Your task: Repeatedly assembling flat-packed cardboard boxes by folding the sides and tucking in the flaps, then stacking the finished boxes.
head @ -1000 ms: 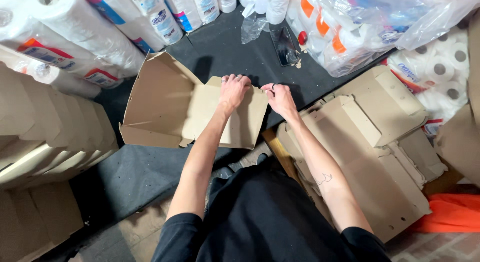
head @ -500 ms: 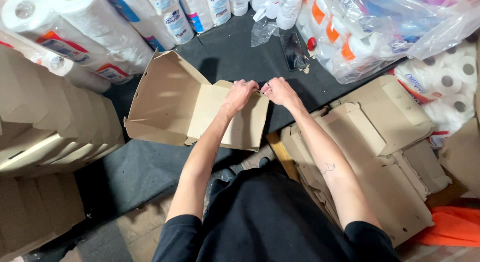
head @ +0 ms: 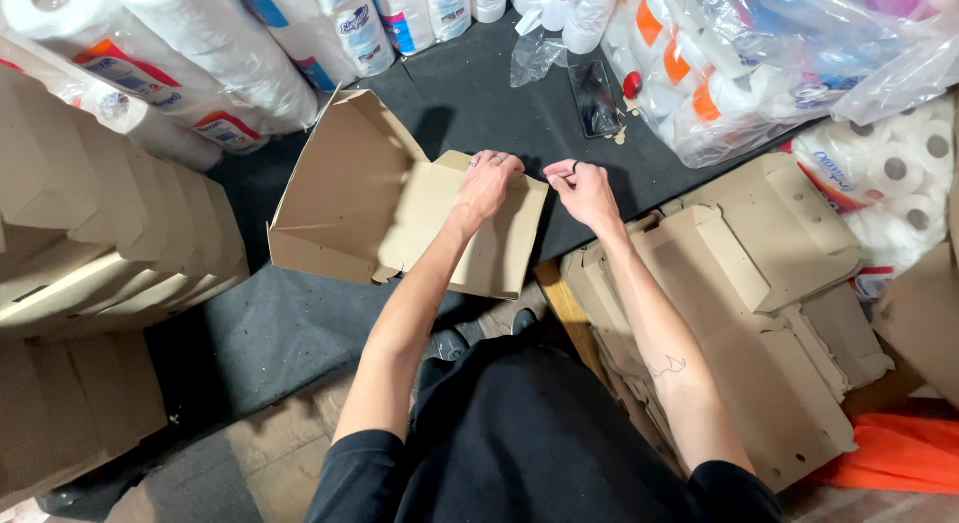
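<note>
A dark-clothed lap is seen at the bottom of the head view, with both bare forearms stretched away over a dark table (head: 300, 323). To the right, just beside the right forearm, a pile of flattened brown cardboard blanks (head: 739, 323) is stacked; to the left, finished folded boxes (head: 110, 253) are nested in rows.

Further out, a half-formed brown cardboard box (head: 350, 193) is laid on the dark surface, its open tray to the left and its flat lid panel to the right. Its long axis is run left to right across the view. The left hand (head: 486, 186) is pressed down on the far right corner of the lid panel, fingers curled over the far edge, so the grip is closed on the cardboard. The right hand (head: 582, 190) is held just beside that same corner, thumb and forefinger pinched together; whether a tab of the box is caught between them cannot be told. The box is thus placed to the left of both hands, and the left hand is the nearer to it.

Beyond the hands, a dark phone (head: 596, 96) and a crumpled clear wrapper (head: 534, 55) are left on the table. Wrapped paper rolls (head: 200, 73) are heaped at far left, and bagged rolls (head: 759, 63) at far right.
</note>
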